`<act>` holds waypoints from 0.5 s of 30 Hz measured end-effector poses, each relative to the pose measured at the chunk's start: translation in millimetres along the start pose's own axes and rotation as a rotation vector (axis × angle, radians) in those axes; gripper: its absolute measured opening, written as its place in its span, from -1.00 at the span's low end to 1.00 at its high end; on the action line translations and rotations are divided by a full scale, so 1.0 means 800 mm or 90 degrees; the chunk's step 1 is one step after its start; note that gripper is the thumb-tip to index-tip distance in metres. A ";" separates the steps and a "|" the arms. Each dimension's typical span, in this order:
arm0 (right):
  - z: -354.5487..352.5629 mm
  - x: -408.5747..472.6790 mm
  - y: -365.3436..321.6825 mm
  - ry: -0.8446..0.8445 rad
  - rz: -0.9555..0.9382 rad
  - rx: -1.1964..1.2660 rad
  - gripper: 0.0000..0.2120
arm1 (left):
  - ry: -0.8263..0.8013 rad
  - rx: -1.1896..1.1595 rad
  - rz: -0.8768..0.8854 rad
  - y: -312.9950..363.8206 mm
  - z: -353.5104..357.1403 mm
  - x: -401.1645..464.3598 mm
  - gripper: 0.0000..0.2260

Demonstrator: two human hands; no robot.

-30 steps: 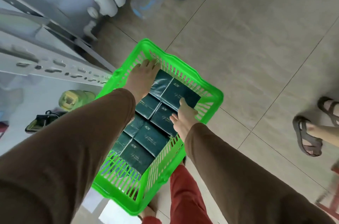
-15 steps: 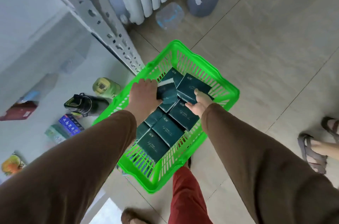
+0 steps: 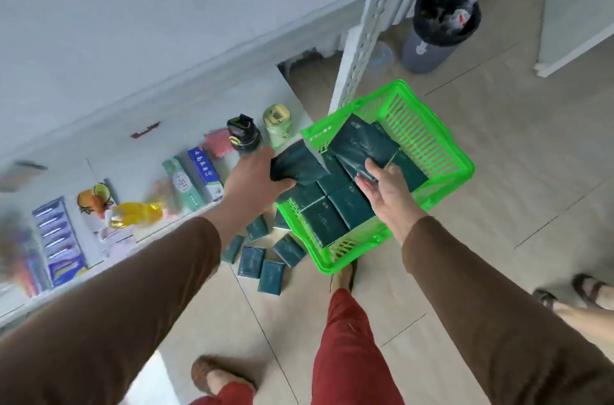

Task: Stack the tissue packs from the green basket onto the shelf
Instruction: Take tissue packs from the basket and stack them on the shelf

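Gripping a dark green plastic-wrapped tissue pack (image 3: 297, 163) in your left hand (image 3: 255, 177), you lifted it toward the left pale grey metal shelf (image 3: 186, 105); your right hand (image 3: 387, 187), palm spread, steadied another pack (image 3: 360, 147) over the bright green slatted plastic basket (image 3: 442, 152).

The beige tiled floor (image 3: 498, 172) fills the right and lower part of the frame, and on it a scatter of dark green tissue packs (image 3: 262, 266) lies loose at lower centre, just beside the green basket (image 3: 442, 152), while a grey bin (image 3: 432, 46) with a black liner stands near the upper right. Along the left runs a pale shelf (image 3: 139, 152) carrying a row of goods: a green-topped jar (image 3: 277, 120), a dark bottle (image 3: 244, 137), a pink packet (image 3: 217, 142), two upright boxes (image 3: 192, 182), a yellow packet (image 3: 136, 213) and blue packs (image 3: 58, 238). The far left is blurred.
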State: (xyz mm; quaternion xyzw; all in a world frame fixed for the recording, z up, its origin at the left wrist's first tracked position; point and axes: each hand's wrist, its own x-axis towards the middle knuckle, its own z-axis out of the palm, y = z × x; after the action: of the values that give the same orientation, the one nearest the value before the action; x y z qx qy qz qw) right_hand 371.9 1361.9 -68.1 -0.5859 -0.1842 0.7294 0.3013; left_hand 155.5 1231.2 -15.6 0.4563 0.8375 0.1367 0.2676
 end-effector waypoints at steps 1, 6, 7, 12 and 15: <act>0.015 -0.038 0.006 -0.037 -0.004 -0.006 -0.81 | 0.016 -0.022 -0.011 -0.016 -0.023 -0.026 -0.60; 0.118 -0.223 0.045 -0.251 -0.059 -0.051 -0.77 | 0.091 -0.102 -0.023 -0.108 -0.166 -0.181 -0.62; 0.142 -0.256 0.054 -0.285 -0.068 -0.063 -0.75 | 0.105 -0.111 -0.024 -0.128 -0.196 -0.212 -0.64; 0.274 -0.387 0.095 -0.415 -0.121 -0.105 -0.80 | 0.189 -0.085 -0.043 -0.225 -0.335 -0.335 -0.67; 0.352 -0.436 0.107 -0.470 -0.163 -0.185 -0.86 | 0.258 -0.054 -0.043 -0.281 -0.401 -0.370 -0.62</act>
State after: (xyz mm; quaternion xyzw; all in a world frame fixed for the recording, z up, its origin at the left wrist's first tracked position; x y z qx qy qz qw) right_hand 126.7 1092.8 207.6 -0.2934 -0.4523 0.8137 0.2176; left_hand -53.1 865.3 236.6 0.3794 0.8826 0.2516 0.1173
